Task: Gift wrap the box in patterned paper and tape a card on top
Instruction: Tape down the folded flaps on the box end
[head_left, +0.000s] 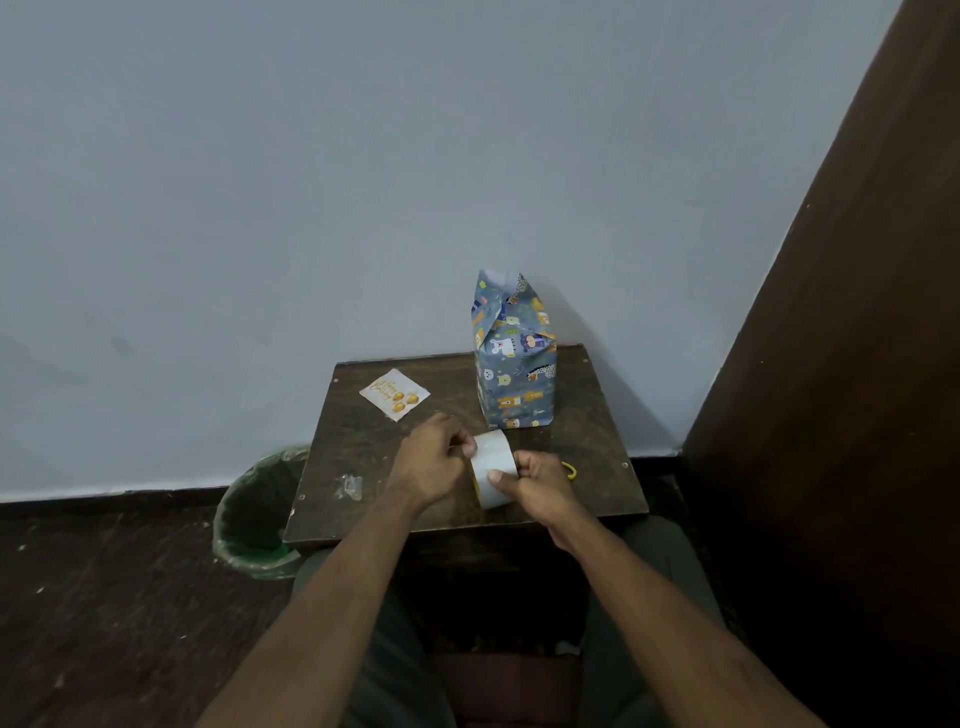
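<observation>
Both hands meet over the near half of the small dark table (363, 457). Right hand (540, 486) grips a wide tape roll (492, 467), thumb curled over its near face, fingers hidden behind it. Left hand (434, 457) pinches at the roll's upper left edge; fingertips bunched together, though whether a tape end is lifted is too small to tell.

Box (514, 358) stands upright at the far right of the table, wrapped in blue animal-print paper, top flaps still standing up and unsealed. Card (395, 393) lies flat at far left, well apart from the box; gold lettering illegible.

A crumpled clear scrap (350, 487) lies near the left front edge. A yellow loop (570, 470) shows just past the right hand, mostly hidden. A green-lined bin (254, 514) sits on the floor left of the table, partly blocked by it.
</observation>
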